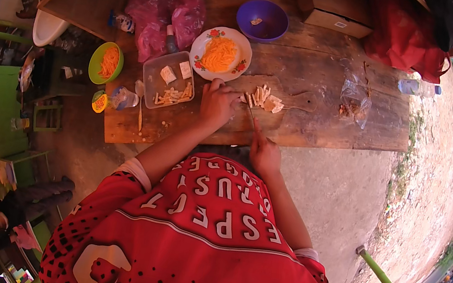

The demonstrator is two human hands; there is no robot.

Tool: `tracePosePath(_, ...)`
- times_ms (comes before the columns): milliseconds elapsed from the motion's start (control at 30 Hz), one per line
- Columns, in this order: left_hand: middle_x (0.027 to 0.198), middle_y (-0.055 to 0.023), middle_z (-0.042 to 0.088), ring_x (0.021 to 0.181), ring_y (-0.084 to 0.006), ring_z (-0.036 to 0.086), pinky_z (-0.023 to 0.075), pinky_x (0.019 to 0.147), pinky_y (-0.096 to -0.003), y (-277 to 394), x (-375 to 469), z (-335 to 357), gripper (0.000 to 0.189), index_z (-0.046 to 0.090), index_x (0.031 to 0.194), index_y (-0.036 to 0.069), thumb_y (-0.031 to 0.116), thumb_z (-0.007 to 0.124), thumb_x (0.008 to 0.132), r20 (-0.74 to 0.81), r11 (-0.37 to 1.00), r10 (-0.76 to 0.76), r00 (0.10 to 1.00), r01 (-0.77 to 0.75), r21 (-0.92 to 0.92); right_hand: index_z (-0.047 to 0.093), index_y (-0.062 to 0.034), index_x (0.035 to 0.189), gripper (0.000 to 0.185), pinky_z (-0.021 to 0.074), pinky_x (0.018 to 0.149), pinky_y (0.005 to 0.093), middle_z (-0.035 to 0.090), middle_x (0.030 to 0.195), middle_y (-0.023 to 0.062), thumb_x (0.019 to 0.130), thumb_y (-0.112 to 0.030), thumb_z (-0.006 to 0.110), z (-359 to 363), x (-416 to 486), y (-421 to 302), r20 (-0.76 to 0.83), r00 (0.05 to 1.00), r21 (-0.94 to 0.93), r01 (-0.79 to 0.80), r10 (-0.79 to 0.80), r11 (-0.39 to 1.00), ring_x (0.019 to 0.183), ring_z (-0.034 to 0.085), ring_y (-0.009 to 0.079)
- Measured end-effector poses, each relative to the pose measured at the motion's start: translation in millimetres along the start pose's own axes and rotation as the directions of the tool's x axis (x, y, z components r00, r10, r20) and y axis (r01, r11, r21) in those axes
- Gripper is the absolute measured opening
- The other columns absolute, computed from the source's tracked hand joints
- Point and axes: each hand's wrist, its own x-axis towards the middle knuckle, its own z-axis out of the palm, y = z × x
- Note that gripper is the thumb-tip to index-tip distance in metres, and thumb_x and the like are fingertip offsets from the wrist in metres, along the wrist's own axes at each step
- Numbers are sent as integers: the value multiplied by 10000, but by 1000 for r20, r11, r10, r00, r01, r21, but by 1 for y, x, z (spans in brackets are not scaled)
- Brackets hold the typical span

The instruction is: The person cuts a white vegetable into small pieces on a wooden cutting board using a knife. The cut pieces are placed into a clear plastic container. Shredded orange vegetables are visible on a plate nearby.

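My right hand point(266, 153) grips a knife point(251, 108), its blade down on a wooden cutting board point(300, 101). At the board's left end, my left hand point(218, 103) has its fingertips at a small pale piece beside the blade; whether it pinches the piece is unclear. Cut pale strips, seemingly tempeh point(266, 98), lie just right of the knife. Left of my left hand, a clear plastic container point(148, 95) holds two pale blocks point(168, 74) and a heap of strips point(174, 95). Behind my left hand, a floral plate point(242, 45) bears orange shreds point(219, 54).
A purple bowl point(262, 19), pink plastic bags point(153, 12), a green bowl of orange shreds point(93, 61), a spoon point(140, 113) and plastic cups point(124, 98) stand around the wooden table point(345, 130). At right are a crumpled clear bag point(356, 98) and a bottle point(417, 87).
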Motion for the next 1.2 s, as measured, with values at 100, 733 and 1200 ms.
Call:
tracePosePath(100,999,38,790,1111,-234,599,434,959,-433,-3,4,3,180,853,1010,169,221,822,840,-42,1000,12,999,-12,-11,422,-251,1647,650,571,646,577,727,800,220,1018,-178,569,-1,4,-1,-14,1000,23,27,-26,999,688,714,433)
tracePosePath(733,1001,30,795,1126,-252,602,446,955,-442,-4,4,3,184,851,1012,158,243,829,850,-17,1000,19,1000,-19,-3,466,-235,1623,602,579,657,579,720,784,235,1031,-179,564,10,11,-7,-3,1000,10,-4,4,1000,694,718,437)
tracePosePath(1200,1323,-61,656,1370,-339,498,452,1084,-533,3,-1,0,379,793,1164,139,88,749,791,31,969,248,968,-248,7,530,-253,1585,552,574,622,545,726,788,194,1040,-206,604,2,8,-10,-77,997,-46,12,-15,999,653,709,412)
